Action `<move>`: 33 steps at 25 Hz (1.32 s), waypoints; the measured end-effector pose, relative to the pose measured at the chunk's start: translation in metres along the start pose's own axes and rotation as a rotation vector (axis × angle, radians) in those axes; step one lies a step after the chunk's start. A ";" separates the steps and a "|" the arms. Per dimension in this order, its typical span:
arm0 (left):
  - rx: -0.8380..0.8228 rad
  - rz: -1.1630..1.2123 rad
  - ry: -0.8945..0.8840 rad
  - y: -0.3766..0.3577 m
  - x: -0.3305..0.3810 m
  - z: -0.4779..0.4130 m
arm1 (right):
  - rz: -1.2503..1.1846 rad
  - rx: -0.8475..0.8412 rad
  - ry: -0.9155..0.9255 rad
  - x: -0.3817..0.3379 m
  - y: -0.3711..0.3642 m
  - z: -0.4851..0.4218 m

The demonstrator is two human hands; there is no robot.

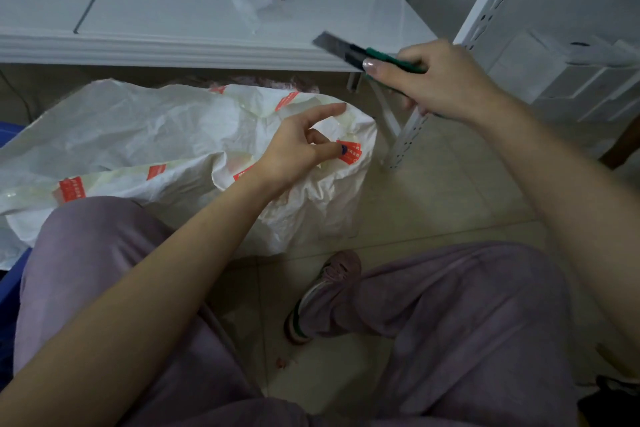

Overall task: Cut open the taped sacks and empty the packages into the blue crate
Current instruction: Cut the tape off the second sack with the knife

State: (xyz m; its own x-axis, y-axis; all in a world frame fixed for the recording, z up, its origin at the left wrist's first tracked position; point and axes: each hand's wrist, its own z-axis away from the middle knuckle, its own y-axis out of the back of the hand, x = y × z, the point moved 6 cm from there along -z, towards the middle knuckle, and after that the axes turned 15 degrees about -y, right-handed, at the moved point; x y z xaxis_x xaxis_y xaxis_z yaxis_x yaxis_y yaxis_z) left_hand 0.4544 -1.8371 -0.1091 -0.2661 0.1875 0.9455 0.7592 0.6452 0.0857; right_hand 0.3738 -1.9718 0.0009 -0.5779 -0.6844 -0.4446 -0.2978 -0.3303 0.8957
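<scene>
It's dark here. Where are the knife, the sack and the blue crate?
knife [332, 44]: head view, on its grey blade.
sack [138, 128]: head view, on its crumpled white side.
blue crate [8, 288]: head view, on its wall.

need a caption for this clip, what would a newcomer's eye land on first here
The right hand, raised at upper right, grips a green utility knife with its blade out, in front of the white shelf. Below it on the floor lies a crumpled white sack strapped with red-printed tape. The left hand reaches over the sack's end with loose fingers.
</scene>
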 end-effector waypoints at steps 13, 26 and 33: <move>-0.006 -0.142 0.020 0.003 -0.009 -0.003 | 1.068 0.177 0.380 -0.072 0.000 0.021; -0.025 -0.194 0.036 0.027 -0.018 -0.010 | 1.433 0.138 0.474 -0.138 -0.056 0.021; 0.032 -0.222 0.082 0.054 -0.020 -0.009 | 1.614 0.115 0.544 -0.161 -0.095 0.014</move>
State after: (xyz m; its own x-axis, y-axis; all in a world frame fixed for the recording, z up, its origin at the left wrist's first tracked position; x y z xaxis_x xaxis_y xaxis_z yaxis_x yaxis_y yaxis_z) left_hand 0.5058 -1.8130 -0.1206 -0.3746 -0.0217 0.9269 0.6675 0.6875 0.2859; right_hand 0.4838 -1.8212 -0.0129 -0.0257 -0.3862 0.9221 0.2225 0.8970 0.3819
